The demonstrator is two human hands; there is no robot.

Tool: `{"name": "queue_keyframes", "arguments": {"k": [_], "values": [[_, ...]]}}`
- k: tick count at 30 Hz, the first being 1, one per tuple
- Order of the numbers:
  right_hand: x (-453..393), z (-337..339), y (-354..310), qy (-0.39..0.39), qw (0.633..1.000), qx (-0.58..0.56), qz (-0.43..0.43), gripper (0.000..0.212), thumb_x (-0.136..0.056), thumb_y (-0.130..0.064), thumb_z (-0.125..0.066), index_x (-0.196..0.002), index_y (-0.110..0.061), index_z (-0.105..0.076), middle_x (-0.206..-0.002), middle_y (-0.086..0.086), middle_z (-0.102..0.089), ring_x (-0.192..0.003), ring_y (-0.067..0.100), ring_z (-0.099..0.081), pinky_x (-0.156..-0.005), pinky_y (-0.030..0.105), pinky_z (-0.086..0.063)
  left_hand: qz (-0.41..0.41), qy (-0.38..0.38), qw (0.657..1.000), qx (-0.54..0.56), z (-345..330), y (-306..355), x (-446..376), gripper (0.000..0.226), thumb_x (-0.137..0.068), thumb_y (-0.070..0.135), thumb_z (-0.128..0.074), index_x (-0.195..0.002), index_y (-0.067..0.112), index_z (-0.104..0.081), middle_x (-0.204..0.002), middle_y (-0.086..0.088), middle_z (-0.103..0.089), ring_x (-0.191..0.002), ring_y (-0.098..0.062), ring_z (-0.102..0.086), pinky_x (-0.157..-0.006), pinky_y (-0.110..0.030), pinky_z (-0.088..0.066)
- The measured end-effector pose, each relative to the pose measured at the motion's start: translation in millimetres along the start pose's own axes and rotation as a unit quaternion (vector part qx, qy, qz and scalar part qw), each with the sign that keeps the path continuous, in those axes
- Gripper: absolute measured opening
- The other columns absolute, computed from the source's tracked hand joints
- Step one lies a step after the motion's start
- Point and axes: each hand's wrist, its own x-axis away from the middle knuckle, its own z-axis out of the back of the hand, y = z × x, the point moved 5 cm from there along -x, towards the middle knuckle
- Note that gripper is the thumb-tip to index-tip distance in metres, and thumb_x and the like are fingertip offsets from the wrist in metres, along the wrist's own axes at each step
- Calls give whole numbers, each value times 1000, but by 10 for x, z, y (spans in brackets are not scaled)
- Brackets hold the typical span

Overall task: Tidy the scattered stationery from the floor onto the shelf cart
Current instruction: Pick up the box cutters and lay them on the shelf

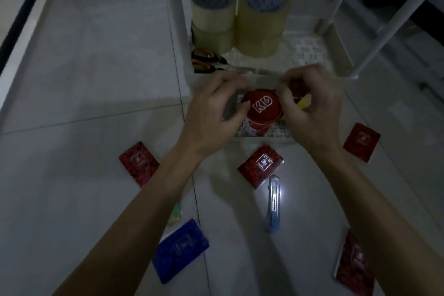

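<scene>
Both hands meet at a red lidded tub on the shelf cart at twelve o'clock: left hand grasping its side, right hand pinching its lid edge.

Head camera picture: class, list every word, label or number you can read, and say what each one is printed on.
"KO": white outlined letters on the red lid of the red tub both hands hold.
White emblem on the middle red notebook: too small to read.
Blue notebook cover print: too blurred to read.
</scene>
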Motion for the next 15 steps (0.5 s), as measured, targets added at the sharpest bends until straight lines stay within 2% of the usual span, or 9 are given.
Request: {"name": "queue_keyframes", "arguments": {"k": [1,3,5,7,10,11,13,15], "values": [[199,-15,56,-36,999,-1,-23,8,-93,-8,-65,-99,-3,-68,-97,8,-66,-83,19,-64,-72,35,-56,5,1,1000,0,-5,7,180,21,-94,15,-73,-114,9,-72,-117,-6,-63,-112,-13,-58,-98,-19,-43],[644,-112,253,-126,987,13,-103,8,-95,-14,-64,-102,-10,-67,-94,-1,-67,-82,13,-64,-72,36,-57,62,-51,997,20,-129,-88,619,12,-97,19,-71,-108,14,-73,-112,-1,-63,-105,-9,-59,-90,-16,-44],[1127,-249,520,-208,957,43,-199,11,-92,-20,-65,-103,-20,-66,-90,-7,-67,-80,11,-65,-71,41,-58,154,-119,980,44,-298,-291,1124,10,-100,26,-68,-107,20,-72,-107,5,-66,-101,-7,-62,-83,-25,-50],[1542,-351,741,-254,928,91,-259,17,-87,-26,-66,-103,-24,-65,-92,-3,-68,-78,18,-66,-70,43,-58,216,-151,963,49,-408,-500,1598,8,-100,25,-67,-106,22,-72,-104,5,-68,-98,-7,-64,-81,-29,-54],[2027,-439,911,-299,878,211,-308,24,-93,-33,-61,-113,-20,-59,-102,6,-60,-83,29,-64,-69,41,-57,267,-185,945,44,-449,-650,2120,9,-99,20,-68,-106,26,-71,-104,7,-68,-97,-3,-65,-84,-18,-53],[2142,-461,921,-308,865,245,-313,28,-95,-32,-62,-118,-18,-55,-107,9,-56,-84,32,-63,-69,41,-56,278,-189,941,41,-448,-674,2239,10,-99,19,-68,-106,26,-71,-103,8,-69,-96,-2,-65,-85,-18,-54],[2287,-507,902,-302,862,251,-320,34,-94,-21,-65,-123,-13,-49,-114,14,-50,-83,35,-62,-68,44,-57,293,-185,937,40,-432,-712,2388,9,-99,18,-69,-106,23,-72,-100,8,-69,-93,-4,-66,-85,-25,-57],[2352,-542,883,-273,871,205,-352,34,-91,-9,-67,-118,-10,-48,-115,15,-48,-79,32,-59,-65,42,-55,304,-167,937,32,-389,-752,2462,9,-98,18,-69,-106,21,-73,-100,8,-69,-92,-5,-67,-83,-31,-59]]}}
